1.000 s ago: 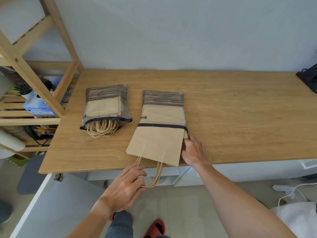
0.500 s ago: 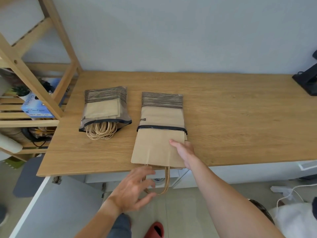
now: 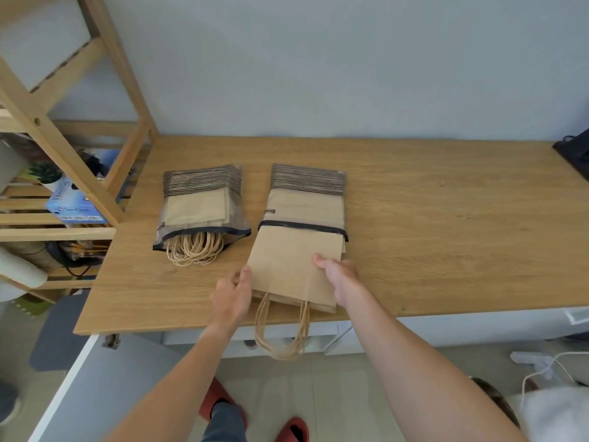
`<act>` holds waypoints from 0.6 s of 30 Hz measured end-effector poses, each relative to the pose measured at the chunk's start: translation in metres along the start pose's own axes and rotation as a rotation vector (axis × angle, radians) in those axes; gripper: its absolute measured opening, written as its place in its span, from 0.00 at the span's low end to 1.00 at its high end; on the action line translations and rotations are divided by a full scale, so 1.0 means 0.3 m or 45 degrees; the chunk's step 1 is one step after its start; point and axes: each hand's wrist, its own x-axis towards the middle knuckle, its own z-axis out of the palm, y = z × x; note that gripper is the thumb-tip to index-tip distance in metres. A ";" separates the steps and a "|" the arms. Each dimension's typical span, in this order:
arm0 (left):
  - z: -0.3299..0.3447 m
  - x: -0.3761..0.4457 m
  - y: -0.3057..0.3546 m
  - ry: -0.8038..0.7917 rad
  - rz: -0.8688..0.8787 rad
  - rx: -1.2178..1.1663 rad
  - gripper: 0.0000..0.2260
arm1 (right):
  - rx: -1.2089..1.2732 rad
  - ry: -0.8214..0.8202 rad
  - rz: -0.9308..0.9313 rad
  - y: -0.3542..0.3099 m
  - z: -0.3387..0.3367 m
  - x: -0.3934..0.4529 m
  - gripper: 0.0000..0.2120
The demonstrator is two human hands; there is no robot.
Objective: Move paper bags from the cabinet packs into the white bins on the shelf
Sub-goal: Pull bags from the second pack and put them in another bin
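Note:
Two clear plastic packs of brown paper bags lie on the wooden cabinet top [image 3: 430, 218]. The left pack [image 3: 199, 205] is small, with twine handles spilling from its open end. From the right pack [image 3: 306, 199] a stack of brown paper bags [image 3: 287, 269] sticks halfway out, its twine handles [image 3: 283, 327] hanging over the front edge. My left hand [image 3: 234, 293] pinches the stack's left edge, thumb on top. My right hand [image 3: 338, 275] grips the right edge, thumb pressed on the top bag. No white bin is in view.
A wooden shelf frame [image 3: 57, 129] stands at the left, holding a blue box [image 3: 71, 202] and a small plant [image 3: 46, 175]. A black object [image 3: 577, 154] sits at the cabinet top's far right edge. An open white cabinet door [image 3: 79, 393] is below left.
My left hand has let go of the hanging twine handles and risen to the stack's left edge. My right hand has shifted onto the stack's right edge. The bags have straightened.

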 end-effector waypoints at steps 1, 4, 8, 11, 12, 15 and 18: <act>-0.014 -0.001 -0.007 -0.069 -0.017 0.011 0.18 | -0.023 -0.047 0.040 0.015 -0.013 -0.012 0.27; -0.030 0.007 -0.021 -0.121 -0.024 0.136 0.19 | -0.137 -0.259 0.130 0.067 -0.056 -0.020 0.16; -0.021 0.049 -0.031 -0.219 -0.054 0.222 0.22 | -0.254 -0.426 0.148 0.079 -0.082 -0.043 0.16; -0.016 0.052 -0.044 -0.283 -0.119 0.075 0.25 | -0.184 -0.481 0.170 0.067 -0.082 -0.049 0.18; -0.018 0.054 -0.054 -0.280 -0.145 -0.007 0.24 | -0.173 -0.473 0.152 0.062 -0.078 -0.048 0.20; -0.030 0.037 -0.058 -0.272 -0.231 -0.181 0.21 | -0.054 -0.368 0.143 0.037 -0.059 -0.044 0.28; -0.061 0.011 -0.064 -0.194 -0.199 -0.225 0.14 | 0.011 -0.102 0.116 0.008 -0.042 -0.029 0.23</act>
